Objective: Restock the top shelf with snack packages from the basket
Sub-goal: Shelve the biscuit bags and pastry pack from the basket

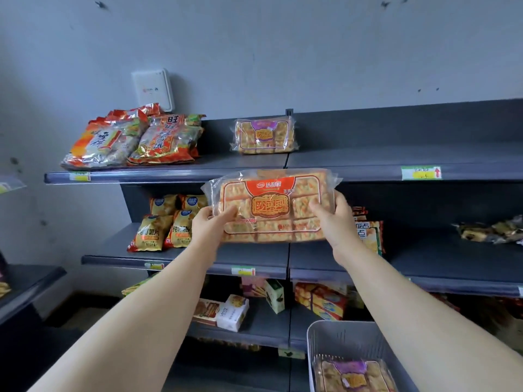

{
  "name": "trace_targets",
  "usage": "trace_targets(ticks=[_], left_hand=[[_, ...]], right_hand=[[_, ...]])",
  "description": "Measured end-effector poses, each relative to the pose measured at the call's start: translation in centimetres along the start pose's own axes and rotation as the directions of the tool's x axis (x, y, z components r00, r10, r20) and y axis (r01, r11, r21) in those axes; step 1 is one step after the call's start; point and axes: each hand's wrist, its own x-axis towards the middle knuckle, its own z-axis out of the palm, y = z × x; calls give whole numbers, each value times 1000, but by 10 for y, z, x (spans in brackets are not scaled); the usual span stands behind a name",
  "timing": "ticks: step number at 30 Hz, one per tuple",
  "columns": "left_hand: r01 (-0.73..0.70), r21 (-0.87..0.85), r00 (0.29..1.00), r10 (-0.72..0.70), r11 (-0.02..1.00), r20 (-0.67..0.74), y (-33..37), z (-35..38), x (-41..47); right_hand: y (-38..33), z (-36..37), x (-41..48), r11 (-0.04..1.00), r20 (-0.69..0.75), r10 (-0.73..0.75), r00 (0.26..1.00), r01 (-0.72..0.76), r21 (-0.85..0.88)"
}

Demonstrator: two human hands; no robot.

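I hold a clear snack package with an orange label [270,206] upright in front of the top shelf's front edge [181,175]. My left hand [210,224] grips its lower left corner and my right hand [335,215] grips its right side. A similar package with a purple label [264,135] stands on the top shelf near the middle. The grey basket [319,339] sits at the lower right with another purple-label package [353,376] inside.
Red-orange rice cracker bags [133,140] lie on the left of the top shelf; its right half is bare. A white wall box [152,89] hangs above them. Lower shelves carry yellow chip bags [165,224] and several boxes [232,312].
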Motion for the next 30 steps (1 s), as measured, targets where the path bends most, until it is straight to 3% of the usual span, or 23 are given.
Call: trace_targets(ticks=[3, 7, 11, 16, 27, 30], left_hand=[[-46, -53, 999, 45, 998, -12, 22, 19, 20], [-128, -71, 991, 126, 989, -32, 51, 41, 52], [-206, -53, 977, 202, 977, -74, 75, 56, 85], [-308, 5, 944, 306, 951, -126, 99, 67, 122], [-369, 13, 927, 369, 929, -73, 116, 79, 233], [-323, 131, 944, 330, 937, -28, 108, 80, 270]], right_hand=[[-17, 7, 34, 970, -123, -73, 990, 42, -238], [-38, 10, 78, 872, -162, -91, 983, 1, -490], [-55, 13, 117, 843, -119, -128, 985, 45, -536], [-67, 27, 158, 931, -61, -211, 976, 181, -318], [-77, 86, 237, 881, -134, -261, 956, 179, -437], [-64, 108, 260, 865, -94, -235, 967, 165, -473]])
